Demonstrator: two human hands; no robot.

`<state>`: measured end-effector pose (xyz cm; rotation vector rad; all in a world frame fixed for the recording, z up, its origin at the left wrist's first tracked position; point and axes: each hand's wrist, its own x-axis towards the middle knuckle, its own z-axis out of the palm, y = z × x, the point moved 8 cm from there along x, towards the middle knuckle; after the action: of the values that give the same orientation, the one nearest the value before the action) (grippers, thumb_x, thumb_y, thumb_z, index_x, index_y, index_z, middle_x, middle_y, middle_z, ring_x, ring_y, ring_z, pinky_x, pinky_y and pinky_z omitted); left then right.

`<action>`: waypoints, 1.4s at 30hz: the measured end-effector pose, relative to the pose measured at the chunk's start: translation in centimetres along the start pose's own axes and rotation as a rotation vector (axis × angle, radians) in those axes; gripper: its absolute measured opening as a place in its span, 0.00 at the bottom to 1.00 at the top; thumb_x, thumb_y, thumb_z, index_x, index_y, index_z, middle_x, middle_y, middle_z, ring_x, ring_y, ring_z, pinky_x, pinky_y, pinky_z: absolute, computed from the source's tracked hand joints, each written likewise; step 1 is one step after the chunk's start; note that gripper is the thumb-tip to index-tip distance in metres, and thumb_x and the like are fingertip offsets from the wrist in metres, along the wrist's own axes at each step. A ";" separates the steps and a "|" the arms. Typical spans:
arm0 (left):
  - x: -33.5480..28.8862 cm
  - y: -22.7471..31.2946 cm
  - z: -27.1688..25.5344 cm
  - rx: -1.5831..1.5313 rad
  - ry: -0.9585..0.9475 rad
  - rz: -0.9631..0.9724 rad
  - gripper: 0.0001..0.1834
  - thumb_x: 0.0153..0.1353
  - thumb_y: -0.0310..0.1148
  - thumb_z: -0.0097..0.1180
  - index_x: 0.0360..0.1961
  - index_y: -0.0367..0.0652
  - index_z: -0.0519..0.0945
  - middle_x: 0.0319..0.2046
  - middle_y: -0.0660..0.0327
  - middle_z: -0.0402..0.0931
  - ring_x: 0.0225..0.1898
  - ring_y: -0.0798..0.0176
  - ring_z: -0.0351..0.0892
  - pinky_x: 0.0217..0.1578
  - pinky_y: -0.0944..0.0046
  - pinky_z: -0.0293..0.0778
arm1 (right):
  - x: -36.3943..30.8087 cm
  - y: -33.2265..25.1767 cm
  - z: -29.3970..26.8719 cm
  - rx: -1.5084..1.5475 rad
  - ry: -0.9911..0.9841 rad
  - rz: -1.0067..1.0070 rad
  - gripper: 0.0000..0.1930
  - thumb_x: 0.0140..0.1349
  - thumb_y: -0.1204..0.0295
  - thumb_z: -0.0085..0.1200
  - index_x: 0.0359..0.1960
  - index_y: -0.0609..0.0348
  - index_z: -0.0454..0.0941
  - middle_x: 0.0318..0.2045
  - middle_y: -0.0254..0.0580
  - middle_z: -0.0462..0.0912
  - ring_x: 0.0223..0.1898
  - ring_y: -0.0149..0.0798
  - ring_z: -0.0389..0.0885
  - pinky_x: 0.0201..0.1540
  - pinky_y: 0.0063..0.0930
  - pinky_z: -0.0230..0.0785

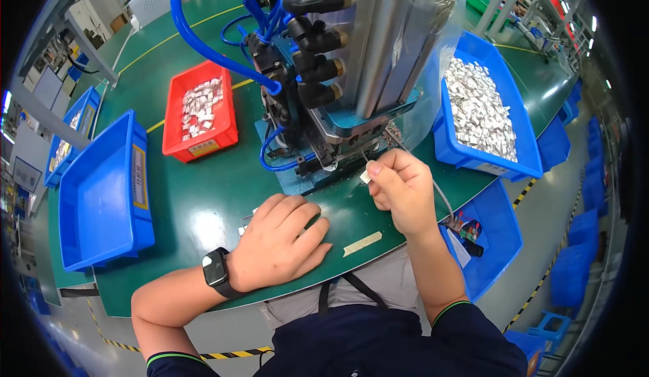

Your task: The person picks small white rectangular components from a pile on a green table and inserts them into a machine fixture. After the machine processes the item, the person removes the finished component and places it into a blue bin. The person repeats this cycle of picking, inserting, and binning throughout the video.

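Observation:
My right hand (pixel 404 189) is closed in a pinch on a small white piece with fine stripes (pixel 366 177), just in front of a pneumatic press (pixel 355 144). A thin pin-like bit stands up from the pinch toward the press's lower edge. My left hand (pixel 278 242) lies palm down on the green table, fingers loosely bent and spread, wearing a dark watch. Small white pieces (pixel 243 230) lie beside its knuckles, partly hidden by the hand. Whatever is under its palm is hidden.
A red bin (pixel 233 133) and a blue bin (pixel 439 148) hold many small white pieces. An empty-looking blue bin (pixel 64 242) stands at left. Blue air hoses (pixel 203 52) loop over the table (pixel 182 269). A tape strip (pixel 363 244) sticks near the front edge. Tools lie in a lower blue bin (pixel 503 242).

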<state>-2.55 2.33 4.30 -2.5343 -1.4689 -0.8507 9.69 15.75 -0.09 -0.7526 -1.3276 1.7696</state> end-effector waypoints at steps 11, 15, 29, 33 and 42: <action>-0.3 -0.5 0.6 -0.007 -0.006 -0.016 0.19 0.45 0.32 0.68 0.39 0.40 0.78 0.40 0.56 0.76 0.43 0.51 0.75 0.46 0.51 0.72 | 0.8 0.3 0.2 0.019 0.044 0.070 0.09 0.65 0.70 0.58 0.29 0.60 0.74 0.20 0.30 0.74 0.15 0.16 0.60 0.16 0.15 0.48; -0.2 -0.5 0.6 -0.013 -0.012 -0.017 0.19 0.45 0.32 0.68 0.39 0.40 0.78 0.40 0.56 0.76 0.43 0.51 0.75 0.46 0.51 0.72 | 0.9 0.1 0.1 -0.003 0.059 0.076 0.10 0.64 0.69 0.59 0.29 0.60 0.74 0.20 0.30 0.74 0.15 0.16 0.60 0.16 0.15 0.48; -0.1 -0.3 0.6 -0.002 -0.005 -0.019 0.18 0.46 0.32 0.68 0.39 0.40 0.78 0.40 0.56 0.76 0.43 0.51 0.75 0.46 0.51 0.72 | 1.0 0.3 0.0 0.022 0.058 0.078 0.10 0.64 0.68 0.60 0.29 0.60 0.75 0.20 0.29 0.75 0.16 0.16 0.61 0.16 0.15 0.49; 0.0 -0.4 0.7 0.000 -0.024 -0.026 0.18 0.46 0.32 0.68 0.39 0.40 0.78 0.40 0.56 0.76 0.43 0.52 0.75 0.47 0.51 0.71 | 1.1 0.4 -0.1 0.033 0.053 0.069 0.10 0.64 0.68 0.59 0.30 0.60 0.75 0.20 0.29 0.75 0.16 0.16 0.61 0.16 0.14 0.49; 0.1 -0.3 0.7 0.005 -0.034 -0.031 0.18 0.47 0.32 0.68 0.39 0.40 0.79 0.40 0.57 0.76 0.44 0.52 0.75 0.47 0.51 0.71 | 1.1 0.4 -0.1 0.003 0.048 0.070 0.10 0.65 0.68 0.59 0.30 0.60 0.76 0.20 0.29 0.75 0.16 0.16 0.62 0.16 0.15 0.50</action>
<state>-2.42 2.83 3.69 -2.5413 -1.5215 -0.8103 9.11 16.66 -0.51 -0.8436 -1.2804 1.7973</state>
